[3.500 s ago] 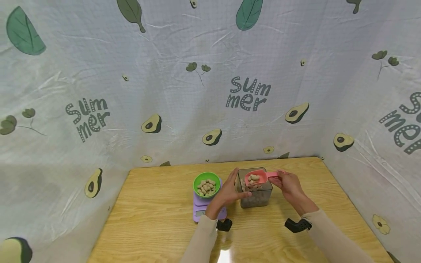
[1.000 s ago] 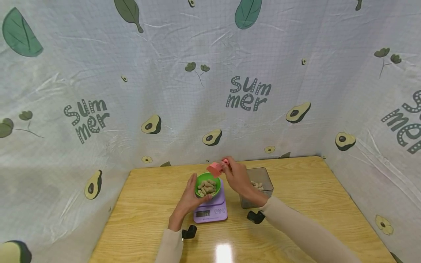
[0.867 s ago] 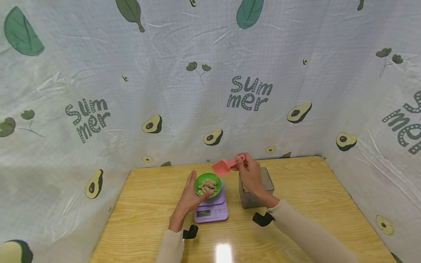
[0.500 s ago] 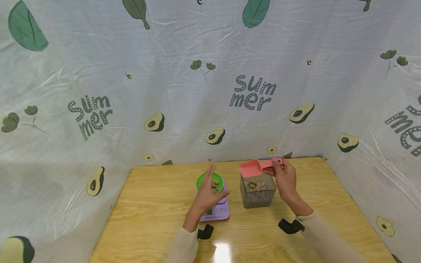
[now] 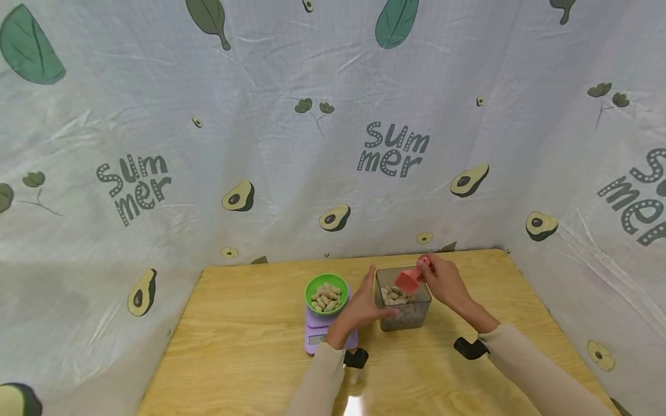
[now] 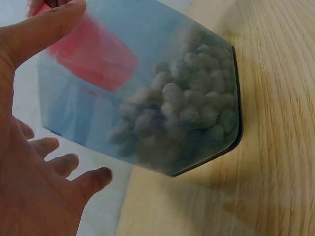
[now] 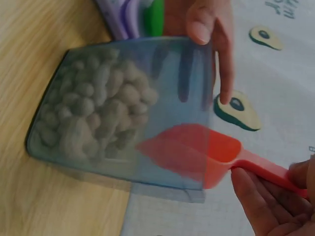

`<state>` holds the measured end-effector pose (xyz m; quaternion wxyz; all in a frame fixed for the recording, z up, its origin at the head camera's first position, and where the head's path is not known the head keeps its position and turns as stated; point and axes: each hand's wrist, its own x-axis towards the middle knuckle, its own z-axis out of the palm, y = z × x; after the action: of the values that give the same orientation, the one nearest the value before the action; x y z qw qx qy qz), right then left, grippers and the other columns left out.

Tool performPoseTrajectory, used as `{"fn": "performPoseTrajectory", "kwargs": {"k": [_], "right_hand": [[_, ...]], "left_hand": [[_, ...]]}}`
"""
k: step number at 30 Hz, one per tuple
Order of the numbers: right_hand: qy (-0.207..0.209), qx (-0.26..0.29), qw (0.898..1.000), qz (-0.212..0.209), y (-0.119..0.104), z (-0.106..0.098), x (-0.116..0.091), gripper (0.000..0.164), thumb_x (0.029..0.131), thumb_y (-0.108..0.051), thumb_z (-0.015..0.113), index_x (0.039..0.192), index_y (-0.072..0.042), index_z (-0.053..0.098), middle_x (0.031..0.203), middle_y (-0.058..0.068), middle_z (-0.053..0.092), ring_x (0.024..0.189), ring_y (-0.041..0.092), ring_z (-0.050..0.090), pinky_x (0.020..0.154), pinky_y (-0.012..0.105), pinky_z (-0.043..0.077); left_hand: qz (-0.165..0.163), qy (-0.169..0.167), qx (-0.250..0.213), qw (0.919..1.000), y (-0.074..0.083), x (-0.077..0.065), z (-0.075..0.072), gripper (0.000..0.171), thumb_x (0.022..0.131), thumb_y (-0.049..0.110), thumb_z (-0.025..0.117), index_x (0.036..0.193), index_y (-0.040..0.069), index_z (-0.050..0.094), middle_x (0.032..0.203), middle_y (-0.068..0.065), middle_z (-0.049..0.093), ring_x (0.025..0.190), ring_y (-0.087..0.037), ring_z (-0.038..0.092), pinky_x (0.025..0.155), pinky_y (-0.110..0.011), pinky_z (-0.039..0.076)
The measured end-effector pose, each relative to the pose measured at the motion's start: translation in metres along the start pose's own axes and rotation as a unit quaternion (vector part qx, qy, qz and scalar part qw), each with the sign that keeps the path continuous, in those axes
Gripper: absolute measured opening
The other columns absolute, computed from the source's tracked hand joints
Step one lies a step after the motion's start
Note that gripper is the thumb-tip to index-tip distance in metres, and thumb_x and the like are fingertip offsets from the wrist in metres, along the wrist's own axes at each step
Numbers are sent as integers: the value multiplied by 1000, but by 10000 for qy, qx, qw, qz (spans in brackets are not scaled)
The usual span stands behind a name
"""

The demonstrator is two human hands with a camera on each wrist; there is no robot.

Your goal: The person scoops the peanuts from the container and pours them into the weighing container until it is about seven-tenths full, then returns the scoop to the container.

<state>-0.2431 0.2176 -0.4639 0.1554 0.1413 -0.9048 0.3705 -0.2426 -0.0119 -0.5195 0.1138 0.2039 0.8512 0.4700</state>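
In the head view, my right hand point(image 5: 446, 284) grips the handle of a pink scoop point(image 5: 409, 281). The scoop's blade points down inside a clear grey plastic container point(image 5: 406, 316), above the peanuts point(image 5: 395, 296). My left hand point(image 5: 363, 306) is spread at the container's left side, its thumb across the near rim. Its fingers look fairly straight in the left wrist view. Through the container wall in the right wrist view, the blade point(image 7: 182, 150) looks free of nuts, its tip close to the pile. A green bowl point(image 5: 310, 287) with peanuts stands on a purple kitchen scale point(image 5: 314, 323).
Bowl and scale sit just left of the container, partly behind my left forearm. Everything stands on a light wooden table point(image 5: 244, 335). A printed cloth point(image 5: 281, 173) hangs behind the table and along its sides.
The scoop was tipped over the bowl a second ago, then swung right and lowered into the container. My left hand left the bowl and moved right to the container's side.
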Motion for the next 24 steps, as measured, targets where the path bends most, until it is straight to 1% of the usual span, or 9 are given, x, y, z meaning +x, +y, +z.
{"fn": "performPoseTrajectory", "kwargs": {"k": [2,4,7,11,14,15,18,22,24], "right_hand": [[-145,-370,9988,-282,2,7,3,17,102,-15,53,99,-1,62,76,9,68,62,15,64,54,24,52],[-180,-734,9957,-528,5,15,5,14,100,-13,56,95,-2,62,69,5,64,55,9,56,50,22,44],[-286,-924,9931,-666,6,22,11,13,99,-13,57,92,-3,61,64,1,59,51,5,48,49,22,38],[-582,-732,9944,-498,4,24,19,17,102,-15,53,93,-3,62,67,2,60,55,6,50,52,23,41],[-853,-641,9938,-328,5,22,22,18,102,-15,52,95,-2,62,69,3,61,57,7,52,53,24,43],[-922,-620,9935,-262,5,20,22,18,102,-15,52,96,-2,63,70,3,62,58,7,53,54,24,43],[-928,-697,9932,-134,6,18,21,17,101,-13,53,95,-1,63,69,3,61,56,8,51,52,25,43],[-962,-773,9923,-131,6,22,22,18,101,-14,53,96,0,63,69,4,61,56,8,51,52,25,42],[-1045,-738,9917,-115,3,24,22,18,101,-15,53,97,1,63,70,4,61,56,8,51,52,25,43]], "left_hand": [[-41,-83,-134,9999,-3,3,3,119,79,42,81,159,25,-5,167,-7,5,152,-33,19,117,-55,30],[-52,-120,-250,9996,-6,5,5,116,79,40,81,160,26,-1,167,-5,8,152,-31,19,117,-56,30],[15,-137,-295,9995,-8,7,5,113,80,39,80,160,25,3,166,-2,14,151,-29,22,116,-55,31],[215,-78,-407,9989,-10,9,2,110,80,33,80,160,17,6,164,-4,20,148,-32,29,110,-51,41],[285,-67,-401,9988,-10,9,1,109,80,32,81,160,15,8,163,-5,24,147,-31,32,107,-49,45],[288,-61,-350,9990,-10,9,1,109,79,33,82,160,16,10,163,-6,25,147,-30,31,108,-48,44],[297,-73,-204,9993,-9,8,1,109,78,36,82,159,16,12,162,-5,27,147,-28,32,110,-48,42],[304,-30,-200,9993,-8,8,3,109,78,35,82,159,16,12,162,-5,26,147,-28,32,111,-49,40],[280,-18,-178,9994,-8,8,4,109,78,35,82,159,17,12,162,-4,26,147,-28,32,112,-49,40]]}}
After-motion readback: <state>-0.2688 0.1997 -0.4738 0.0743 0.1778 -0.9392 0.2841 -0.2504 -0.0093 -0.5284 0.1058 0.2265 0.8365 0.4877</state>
